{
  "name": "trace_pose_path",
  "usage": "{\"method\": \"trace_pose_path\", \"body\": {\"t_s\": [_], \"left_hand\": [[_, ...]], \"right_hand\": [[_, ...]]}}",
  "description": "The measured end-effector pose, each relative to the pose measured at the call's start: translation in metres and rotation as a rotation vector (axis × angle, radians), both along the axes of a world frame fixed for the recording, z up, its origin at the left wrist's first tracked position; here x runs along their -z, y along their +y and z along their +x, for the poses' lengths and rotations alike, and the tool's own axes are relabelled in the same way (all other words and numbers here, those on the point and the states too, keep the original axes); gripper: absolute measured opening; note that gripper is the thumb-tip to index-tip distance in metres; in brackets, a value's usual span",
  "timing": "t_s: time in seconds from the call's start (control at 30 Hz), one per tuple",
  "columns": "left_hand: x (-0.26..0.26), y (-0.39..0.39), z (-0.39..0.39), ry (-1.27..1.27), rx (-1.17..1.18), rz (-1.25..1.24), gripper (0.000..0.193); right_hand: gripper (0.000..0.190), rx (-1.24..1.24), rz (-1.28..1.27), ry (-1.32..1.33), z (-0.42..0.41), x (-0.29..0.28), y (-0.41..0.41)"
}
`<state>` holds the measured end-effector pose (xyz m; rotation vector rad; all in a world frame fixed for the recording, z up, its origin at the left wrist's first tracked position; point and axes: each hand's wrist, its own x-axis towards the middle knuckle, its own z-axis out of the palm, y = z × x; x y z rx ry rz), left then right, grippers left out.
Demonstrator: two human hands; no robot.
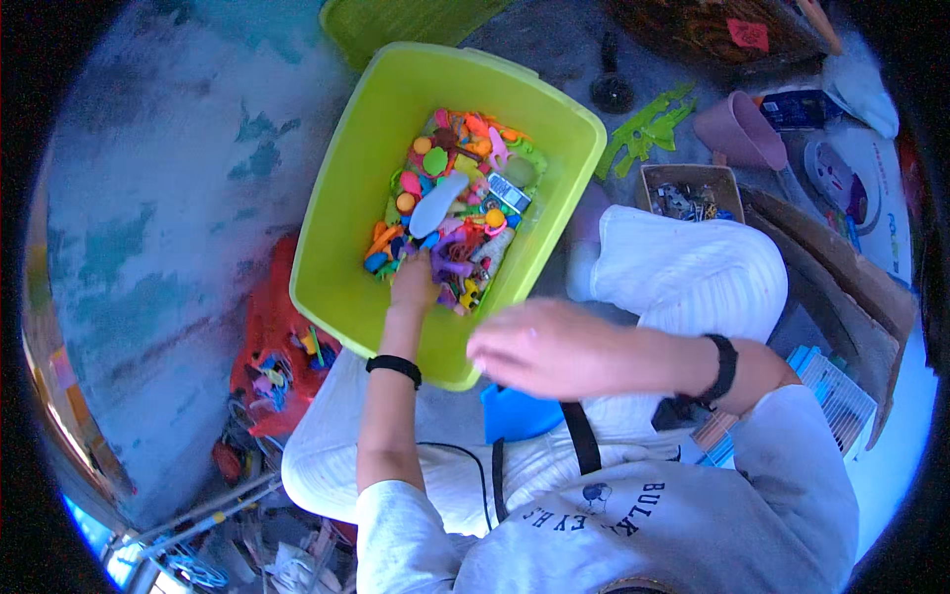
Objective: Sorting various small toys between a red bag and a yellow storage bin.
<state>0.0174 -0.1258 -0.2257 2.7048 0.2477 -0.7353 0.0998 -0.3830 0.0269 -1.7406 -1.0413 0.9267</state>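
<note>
A lime-green plastic bin (338, 215) stands before me, its floor covered with small colourful plastic toys (438, 160). My left hand (415, 281) reaches down inside, its fingertips among the toys near the close end; whether they grip one is hidden. A pale spoon-shaped piece (439, 206) lies on top of the pile just beyond that hand. A grey toy phone (509, 193) rests at the pile's right side. My right hand (553, 349), blurred, hovers over the bin's near right corner with its fingers bent; I cannot tell whether anything is in them.
To the left, a red plastic bag (278, 327) holds more small toys. On the right are a cardboard box (690, 194) of small parts, a pink bucket (741, 134) and a green plastic piece (649, 130). A wire cage (831, 401) stands by my right elbow.
</note>
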Motion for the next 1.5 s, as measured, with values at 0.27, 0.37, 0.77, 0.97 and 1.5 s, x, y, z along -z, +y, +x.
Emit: {"method": "trace_pose_path", "body": {"t_s": [0.27,0.37,0.77,0.97,1.5], "left_hand": [[-0.179,-0.047,-0.027,0.149,-0.317,-0.443,0.046],[-0.184,-0.097,-0.069,0.015,-0.348,-0.578,0.05],[-0.216,-0.148,-0.124,0.111,-0.006,-0.353,0.078],[-0.163,-0.141,-0.158,-0.335,-0.436,-0.387,0.078],[-0.201,-0.141,-0.148,-0.665,-0.474,0.102,0.021]], "right_hand": [[0.028,-0.088,-0.475,-0.526,0.03,0.092,-0.027],[0.04,-0.101,-0.7,-0.291,0.045,0.092,-0.028],[0.036,0.573,-0.405,0.769,0.023,0.148,-0.037],[0.033,0.657,-0.27,0.796,0.008,0.138,-0.019],[0.029,0.59,0.182,0.834,0.017,0.071,0.008]]}}
